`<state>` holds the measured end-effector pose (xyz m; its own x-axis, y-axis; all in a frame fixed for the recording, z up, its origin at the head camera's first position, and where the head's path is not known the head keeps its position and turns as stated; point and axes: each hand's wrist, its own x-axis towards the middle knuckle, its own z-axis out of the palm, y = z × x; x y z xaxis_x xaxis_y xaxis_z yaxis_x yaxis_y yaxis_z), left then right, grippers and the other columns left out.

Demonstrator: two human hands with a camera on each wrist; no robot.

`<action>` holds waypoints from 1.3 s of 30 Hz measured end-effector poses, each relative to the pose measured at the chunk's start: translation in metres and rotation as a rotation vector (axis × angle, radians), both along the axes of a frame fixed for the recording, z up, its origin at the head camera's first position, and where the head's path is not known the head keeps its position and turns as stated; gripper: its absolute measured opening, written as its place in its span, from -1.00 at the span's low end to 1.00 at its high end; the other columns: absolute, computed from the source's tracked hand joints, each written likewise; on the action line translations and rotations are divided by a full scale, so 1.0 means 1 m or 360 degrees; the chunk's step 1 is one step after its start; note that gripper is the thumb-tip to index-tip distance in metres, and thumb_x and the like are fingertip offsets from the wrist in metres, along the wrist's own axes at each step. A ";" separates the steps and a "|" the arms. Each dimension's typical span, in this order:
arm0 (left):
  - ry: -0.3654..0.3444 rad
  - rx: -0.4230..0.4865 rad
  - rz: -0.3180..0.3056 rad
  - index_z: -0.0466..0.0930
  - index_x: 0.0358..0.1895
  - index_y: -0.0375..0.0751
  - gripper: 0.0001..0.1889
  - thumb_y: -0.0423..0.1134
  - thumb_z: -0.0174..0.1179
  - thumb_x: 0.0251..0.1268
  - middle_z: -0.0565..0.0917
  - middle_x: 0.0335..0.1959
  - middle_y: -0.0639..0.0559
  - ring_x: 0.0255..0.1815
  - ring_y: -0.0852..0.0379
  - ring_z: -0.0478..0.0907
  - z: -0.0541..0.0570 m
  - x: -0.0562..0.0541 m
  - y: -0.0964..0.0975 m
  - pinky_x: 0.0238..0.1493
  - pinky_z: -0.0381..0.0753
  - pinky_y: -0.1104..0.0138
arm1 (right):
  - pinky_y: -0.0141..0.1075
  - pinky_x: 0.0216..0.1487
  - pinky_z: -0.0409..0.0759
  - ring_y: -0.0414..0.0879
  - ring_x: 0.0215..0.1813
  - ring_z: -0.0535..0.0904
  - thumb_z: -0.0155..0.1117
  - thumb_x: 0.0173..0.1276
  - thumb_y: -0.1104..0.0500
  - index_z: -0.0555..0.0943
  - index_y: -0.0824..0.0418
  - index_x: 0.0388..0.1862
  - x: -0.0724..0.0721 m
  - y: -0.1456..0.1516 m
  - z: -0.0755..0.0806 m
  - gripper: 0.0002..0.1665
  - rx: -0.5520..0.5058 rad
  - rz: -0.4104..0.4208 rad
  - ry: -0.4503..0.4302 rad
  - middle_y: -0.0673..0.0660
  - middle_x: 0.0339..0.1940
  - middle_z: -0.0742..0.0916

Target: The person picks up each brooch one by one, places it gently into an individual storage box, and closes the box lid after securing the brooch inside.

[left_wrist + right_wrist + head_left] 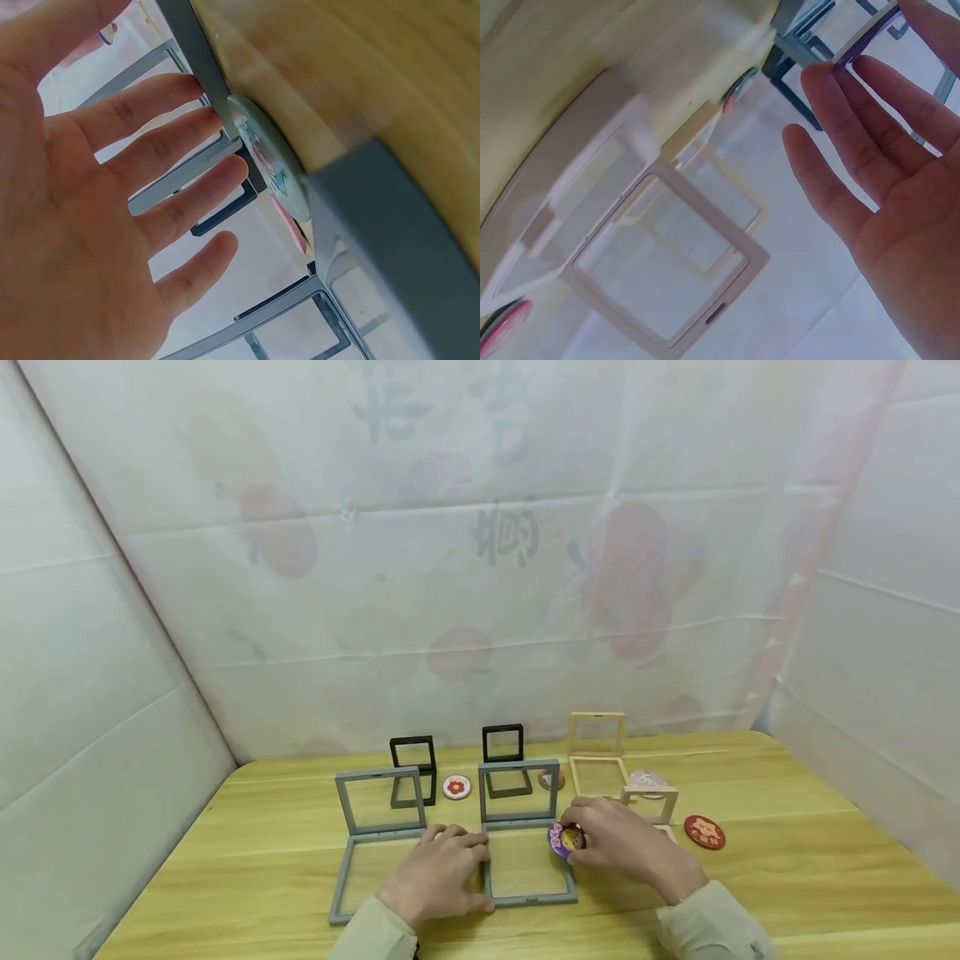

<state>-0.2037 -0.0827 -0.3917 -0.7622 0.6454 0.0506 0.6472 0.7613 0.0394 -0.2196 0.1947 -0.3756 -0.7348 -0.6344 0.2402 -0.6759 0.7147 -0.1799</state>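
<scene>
My right hand [622, 842] pinches a purple round badge [557, 841] by its edge, over the right side of the nearer middle grey frame [531, 900]. This hinged frame stands unfolded, one panel flat on the table and the other upright. My left hand [444, 875] rests at the frame's left edge, its fingers spread and loosely extended in the left wrist view. A pale green round badge [270, 157] lies near those fingertips, hidden under the hand in the head view. Another unfolded grey frame [341, 881] is to the left.
Behind are two small black frames [412, 740] [502, 728] and a larger wooden-coloured frame [597, 716]. A smaller beige frame [651, 792] stands beside my right hand. Round badges lie between them: a red-flower one [457, 787], a pale one [647, 782], a red one [704, 832].
</scene>
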 end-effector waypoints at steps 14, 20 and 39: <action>-0.0006 -0.0039 0.0015 0.73 0.07 0.01 -0.44 0.25 0.45 0.09 0.61 0.27 0.11 0.24 0.06 0.50 0.001 0.000 0.002 0.30 0.40 0.02 | -0.28 -0.29 0.60 -0.24 -0.31 0.55 0.65 0.05 0.16 0.72 0.27 -0.19 -0.001 -0.009 0.001 -0.62 0.0015 0.0019 0.0006 0.00 -0.28 0.67; -0.0009 -0.0022 0.0014 0.73 0.07 0.01 -0.44 0.25 0.45 0.07 0.61 0.28 0.09 0.23 0.05 0.51 0.000 0.001 0.002 0.30 0.40 0.00 | -0.25 -0.23 0.63 -0.16 -0.25 0.62 0.65 0.06 0.14 0.72 0.29 -0.16 0.000 -0.016 0.000 -0.59 0.0036 -0.0002 -0.0037 0.07 -0.22 0.71; -0.0031 -0.0060 0.0056 0.72 0.07 0.04 -0.45 0.27 0.43 0.10 0.61 0.27 0.14 0.22 0.06 0.51 0.002 0.001 0.004 0.27 0.42 0.01 | -0.32 -0.23 0.63 -0.18 -0.24 0.62 0.64 0.07 0.18 0.73 0.27 -0.13 -0.005 -0.031 -0.002 -0.61 0.0020 0.0036 -0.0105 0.10 -0.19 0.72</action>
